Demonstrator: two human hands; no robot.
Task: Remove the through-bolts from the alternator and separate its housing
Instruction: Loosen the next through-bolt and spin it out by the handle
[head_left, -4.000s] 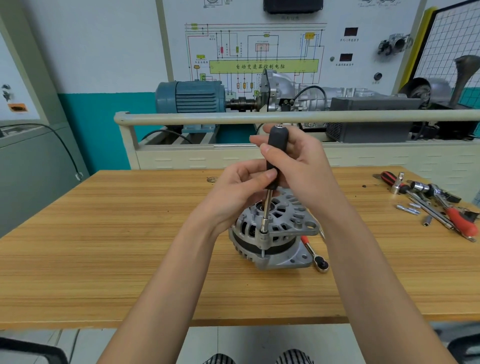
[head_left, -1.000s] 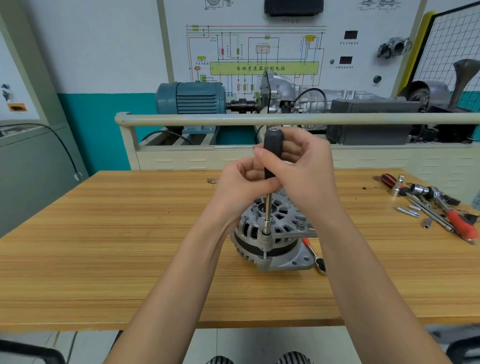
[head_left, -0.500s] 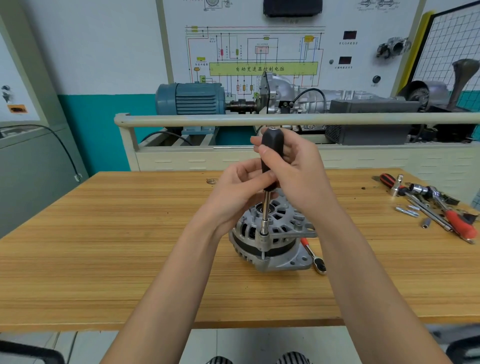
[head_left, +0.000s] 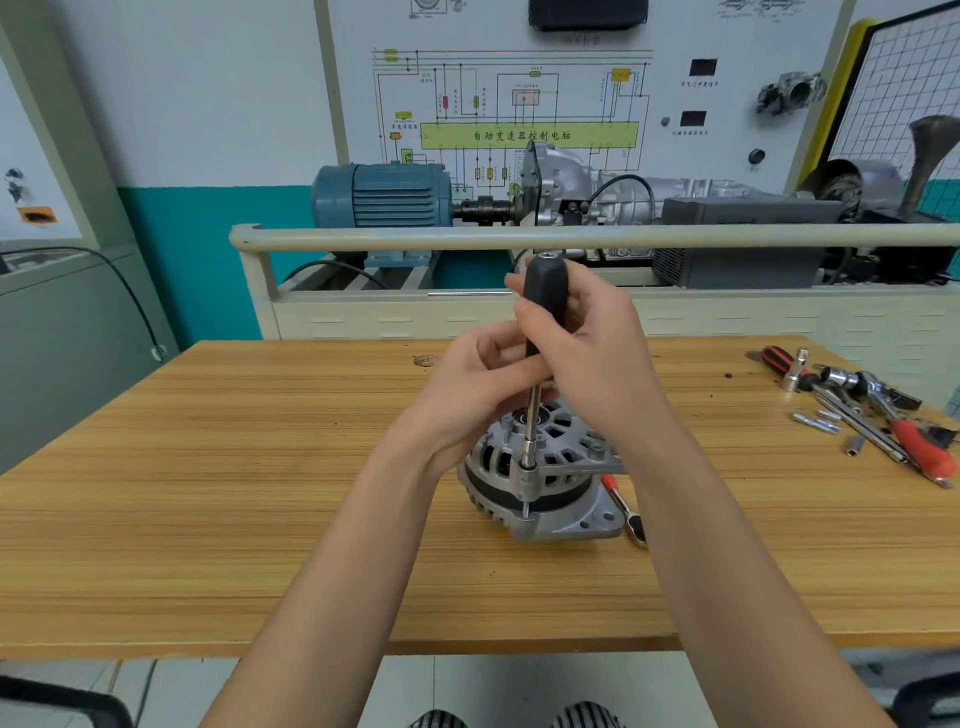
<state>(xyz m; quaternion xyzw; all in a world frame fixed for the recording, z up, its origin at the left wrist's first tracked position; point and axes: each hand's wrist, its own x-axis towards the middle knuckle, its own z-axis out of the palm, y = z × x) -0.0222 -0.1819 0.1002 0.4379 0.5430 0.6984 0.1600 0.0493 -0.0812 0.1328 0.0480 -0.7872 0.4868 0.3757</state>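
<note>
Little moved; both hands (head_left: 545, 364) still grip nut driver (head_left: 540, 301) upright over alternator (head_left: 540, 467) below

The right hand (head_left: 587, 358) has regripped the black-handled nut driver (head_left: 540, 312); its thumb now lies across the handle front.

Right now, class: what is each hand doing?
Left hand: fingers pinch the nut driver low on its handle.
Right hand: grips the handle's upper part.

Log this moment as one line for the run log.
stage: unscrewing through-bolt | right hand: grips nut driver handle | left hand: holds its lower handle | alternator: upright on table, housing unseparated
</note>
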